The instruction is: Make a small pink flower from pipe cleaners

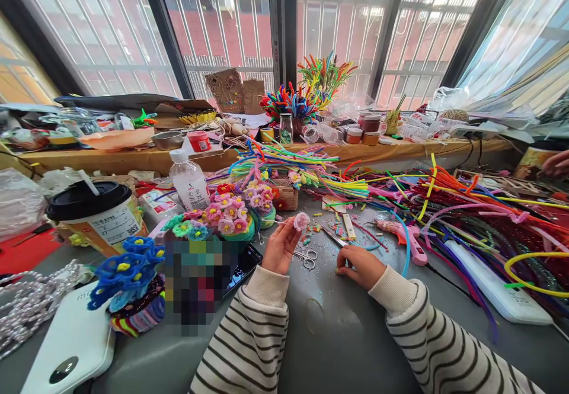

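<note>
Pinched between the fingertips of my left hand (281, 247) is a small pale pink fuzzy flower (301, 221), raised above the table. My right hand (362, 265) rests on the grey table with its fingers curled round what looks like a pair of scissors (336, 237). Their silver blades point up and left, while the handles are hidden under the hand. Small silver scissors (307, 258) lie just right of my left hand. Tiny coloured clippings (313, 228) are scattered between the hands. A pink hot glue gun (416, 246) lies beyond my right hand.
Pipe-cleaner flowers (231, 213), a water bottle (189, 178), a lidded cup (100, 216) and a phone (245, 266) stand or lie on the left. Bundles of pipe cleaners (462, 204) and a white device (498, 284) fill the right. Another person's hand (558, 163) shows at the right edge.
</note>
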`<control>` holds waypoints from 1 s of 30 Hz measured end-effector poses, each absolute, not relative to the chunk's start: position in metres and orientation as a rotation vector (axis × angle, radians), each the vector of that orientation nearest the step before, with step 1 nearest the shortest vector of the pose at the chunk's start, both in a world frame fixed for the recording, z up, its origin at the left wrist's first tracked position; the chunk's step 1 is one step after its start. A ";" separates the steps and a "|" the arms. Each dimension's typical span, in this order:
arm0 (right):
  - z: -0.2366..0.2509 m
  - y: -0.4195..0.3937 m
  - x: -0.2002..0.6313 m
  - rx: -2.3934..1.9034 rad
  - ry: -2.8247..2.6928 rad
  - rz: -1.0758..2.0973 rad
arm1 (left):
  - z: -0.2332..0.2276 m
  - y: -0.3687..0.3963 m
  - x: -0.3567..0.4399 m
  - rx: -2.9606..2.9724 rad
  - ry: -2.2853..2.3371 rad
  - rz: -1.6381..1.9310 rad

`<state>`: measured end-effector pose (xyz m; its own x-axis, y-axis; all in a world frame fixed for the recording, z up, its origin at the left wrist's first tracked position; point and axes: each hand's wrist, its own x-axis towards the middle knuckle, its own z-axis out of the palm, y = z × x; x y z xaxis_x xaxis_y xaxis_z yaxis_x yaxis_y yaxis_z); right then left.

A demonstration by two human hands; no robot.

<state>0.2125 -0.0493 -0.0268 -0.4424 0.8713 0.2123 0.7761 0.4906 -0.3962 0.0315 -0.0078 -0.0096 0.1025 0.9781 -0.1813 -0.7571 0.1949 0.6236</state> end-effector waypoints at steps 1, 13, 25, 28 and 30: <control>-0.023 -0.047 0.210 -1.366 -2.301 0.401 | -0.010 -0.008 0.031 0.424 0.634 1.335; -0.005 -0.022 0.177 -1.073 -1.413 0.852 | -0.015 -0.007 0.033 0.452 0.735 1.363; -0.001 -0.033 0.170 -1.066 -1.559 0.439 | -0.017 -0.009 0.038 0.611 0.788 1.316; -0.002 -0.033 0.169 -1.080 -1.600 0.369 | -0.017 -0.010 0.039 0.623 0.802 1.309; -0.003 -0.033 0.169 -1.084 -1.626 0.313 | -0.016 -0.010 0.039 0.635 0.811 1.309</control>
<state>0.1687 -0.0326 -0.0032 0.0222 0.7737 0.6331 0.4832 0.5461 -0.6843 0.0391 -0.0099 -0.0164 0.0643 0.9855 -0.1567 -0.5790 0.1648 0.7985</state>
